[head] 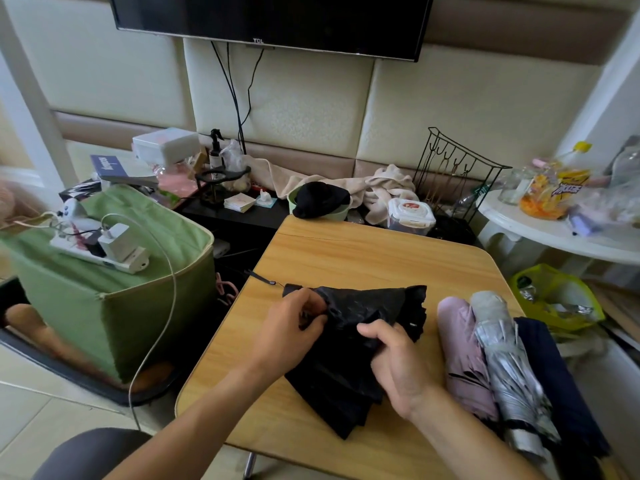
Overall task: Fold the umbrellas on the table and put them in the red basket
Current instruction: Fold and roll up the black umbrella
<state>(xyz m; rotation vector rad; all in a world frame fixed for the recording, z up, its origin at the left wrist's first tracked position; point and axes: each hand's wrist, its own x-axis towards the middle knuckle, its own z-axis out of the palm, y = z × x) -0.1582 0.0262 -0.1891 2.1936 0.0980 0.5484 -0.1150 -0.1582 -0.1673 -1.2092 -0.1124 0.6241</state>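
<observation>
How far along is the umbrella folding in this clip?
Early. Both the left hand and right hand grip the black umbrella, which is loose. The pink umbrella, silver umbrella and navy umbrella wait on the table. No red basket shows.

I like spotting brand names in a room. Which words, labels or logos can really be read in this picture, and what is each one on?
"TCL": on the lower bezel of the television mounted on the wall.
White lettering on the blue card at the back left: turned sideways and too blurred to read.
Purple lettering on the yellow snack bag on the white side table: too blurred to read.
Red label on the wipes box lid: too small to read.
</observation>
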